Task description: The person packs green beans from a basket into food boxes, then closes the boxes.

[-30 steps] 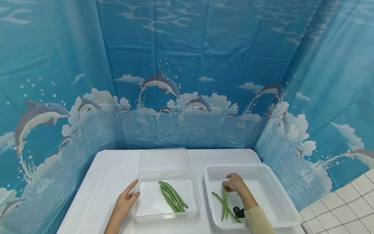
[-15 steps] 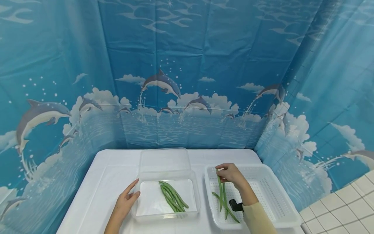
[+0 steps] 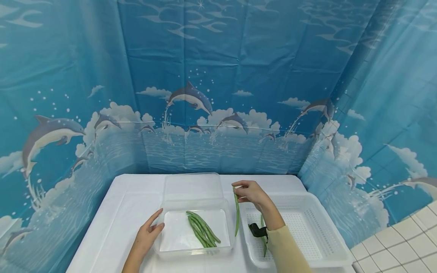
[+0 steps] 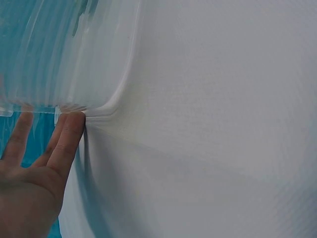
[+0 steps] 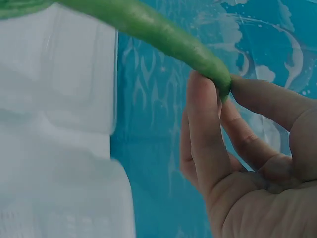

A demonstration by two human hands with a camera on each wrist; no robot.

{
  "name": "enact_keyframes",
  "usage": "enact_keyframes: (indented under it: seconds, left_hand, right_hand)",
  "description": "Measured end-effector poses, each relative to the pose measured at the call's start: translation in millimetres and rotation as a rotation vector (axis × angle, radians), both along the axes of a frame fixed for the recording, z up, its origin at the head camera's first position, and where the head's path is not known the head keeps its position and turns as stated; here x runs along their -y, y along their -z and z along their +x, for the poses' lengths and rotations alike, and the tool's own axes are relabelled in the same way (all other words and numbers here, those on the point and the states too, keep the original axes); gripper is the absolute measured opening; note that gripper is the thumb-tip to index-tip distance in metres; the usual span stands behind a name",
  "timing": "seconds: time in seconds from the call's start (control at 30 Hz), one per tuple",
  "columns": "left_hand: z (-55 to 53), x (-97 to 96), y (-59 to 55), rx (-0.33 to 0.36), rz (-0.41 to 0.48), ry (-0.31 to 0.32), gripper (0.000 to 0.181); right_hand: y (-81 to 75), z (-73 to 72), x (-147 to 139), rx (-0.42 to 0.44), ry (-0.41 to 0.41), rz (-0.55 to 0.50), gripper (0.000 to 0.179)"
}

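A green bean [image 3: 237, 216] hangs down from my right hand [image 3: 252, 194], its upper end pinched between thumb and fingers; the right wrist view shows the bean [image 5: 158, 34] held near its tip. The hand is over the gap between the clear plastic box [image 3: 191, 250] and the white basket [image 3: 327, 261]. My left hand [image 3: 146, 237] touches the box's left side with extended fingers, seen also in the left wrist view as fingertips [image 4: 72, 121] against the wall. Several green beans [image 3: 202, 229] lie together in the box. More beans [image 3: 264, 248] lie in the basket, partly hidden by my right wrist.
Behind the box lies a clear lid [image 3: 192, 185], flat on the white tablecloth [image 3: 119, 204]. A black wrist camera [image 3: 257, 230] sits at my right wrist above the basket. A blue dolphin curtain [image 3: 211, 151] encloses the back and sides of the table.
My right hand has lifted one bean out of the basket and moved left and away from me with it. The left hand has stayed at the box.
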State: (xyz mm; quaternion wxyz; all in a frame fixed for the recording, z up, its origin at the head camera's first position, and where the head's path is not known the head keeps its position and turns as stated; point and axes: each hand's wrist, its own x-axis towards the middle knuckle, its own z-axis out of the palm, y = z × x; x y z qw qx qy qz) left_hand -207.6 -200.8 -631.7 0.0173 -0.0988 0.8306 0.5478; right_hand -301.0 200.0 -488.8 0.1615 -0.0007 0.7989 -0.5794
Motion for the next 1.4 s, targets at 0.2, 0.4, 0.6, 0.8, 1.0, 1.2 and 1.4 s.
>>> enact_keyframes:
  seconds: [0.2, 0.4, 0.6, 0.8, 1.0, 1.2, 1.4]
  left_hand:
    - [-1.4, 0.3, 2.4, 0.006, 0.023, 0.004, 0.061]
    - [-1.7, 0.2, 3.6, 0.017, 0.033, -0.003, 0.06]
    - [-1.5, 0.3, 3.7, 0.007, 0.021, -0.001, 0.061]
    - [-1.8, 0.9, 3.7, 0.003, 0.012, 0.0, 0.061]
    - [-1.4, 0.3, 3.4, 0.003, 0.024, 0.003, 0.06]
    - [-1.7, 0.3, 3.8, 0.005, 0.025, 0.005, 0.06]
    - [-1.7, 0.4, 4.0, 0.007, 0.022, 0.003, 0.06]
  right_hand:
    - [19.6, -9.8, 32.0, 0.042, 0.026, -0.089, 0.037]
    - [41.2, -10.5, 59.6, 0.09, 0.023, -0.118, 0.034]
    - [58.6, -5.7, 82.9, 0.121, -0.003, -0.088, 0.033]
    - [70.1, -2.1, 99.7, 0.103, -0.017, -0.021, 0.034]
    - [80.8, 1.8, 111.9, 0.073, -0.037, 0.037, 0.036]
    - [82.2, 9.1, 119.4, 0.072, -0.064, 0.055, 0.031]
    - [76.2, 11.1, 118.9, 0.069, -0.069, 0.073, 0.029]
